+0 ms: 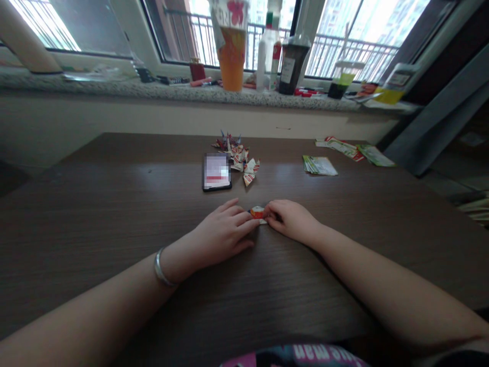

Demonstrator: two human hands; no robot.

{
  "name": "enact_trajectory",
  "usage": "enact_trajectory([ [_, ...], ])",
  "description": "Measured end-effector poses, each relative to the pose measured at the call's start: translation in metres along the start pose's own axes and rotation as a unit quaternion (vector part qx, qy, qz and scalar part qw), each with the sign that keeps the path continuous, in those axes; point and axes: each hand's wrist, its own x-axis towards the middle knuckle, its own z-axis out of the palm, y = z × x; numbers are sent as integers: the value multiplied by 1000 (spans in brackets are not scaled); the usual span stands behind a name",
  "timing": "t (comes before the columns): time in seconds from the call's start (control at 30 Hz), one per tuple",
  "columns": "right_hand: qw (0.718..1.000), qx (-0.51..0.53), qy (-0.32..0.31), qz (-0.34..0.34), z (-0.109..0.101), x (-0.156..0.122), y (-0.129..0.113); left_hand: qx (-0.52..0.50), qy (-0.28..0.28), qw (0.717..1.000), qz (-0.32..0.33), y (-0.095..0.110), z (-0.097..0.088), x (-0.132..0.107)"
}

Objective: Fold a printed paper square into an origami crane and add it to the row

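A small folded piece of printed paper, red, yellow and white, lies on the brown table between my two hands. My left hand, with a silver bangle on its wrist, rests with its fingers spread. Its fingertips touch the left end of the paper against the tabletop. At the right end, the curled thumb and fingers of my right hand pinch the paper and cover part of it. Just beyond my hands are several folded paper pieces in a pointed cluster, beside a phone with its screen lit.
On the table's right side lie a stack of printed paper slips and more coloured strips. Along the granite windowsill stand a tall cup of orange drink, a dark cup, bottles and small clutter.
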Motion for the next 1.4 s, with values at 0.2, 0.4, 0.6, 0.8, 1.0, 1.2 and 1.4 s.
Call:
enact_trajectory([
  [0.2, 1000, -4, 3, -1, -2, 0, -1, 16, 7, 1000, -13, 5, 3, -2],
  [0.4, 1000, 6, 9, 9, 0, -2, 0, 8, -2, 999, -31, 7, 4, -1],
  [0.6, 995, 51, 73, 42, -2, -5, -1, -44, 15, 998, -29, 2, 4, 1],
  [0.8, 991, 46, 120, 25, -3, -2, 5, -51, 34, 998, -30, -2, 6, 1],
  [1.0, 991, 73, 73, -81, -2, -1, 7, -78, 48, 995, -39, -4, 5, 2],
  [1.2, 992, 47, 31, -110, -2, -2, 8, -63, 108, 990, -65, -6, 5, 2],
  [1.4, 990, 9, 76, -119, 0, -3, 7, -48, 119, 989, -74, -7, 7, 1],
])
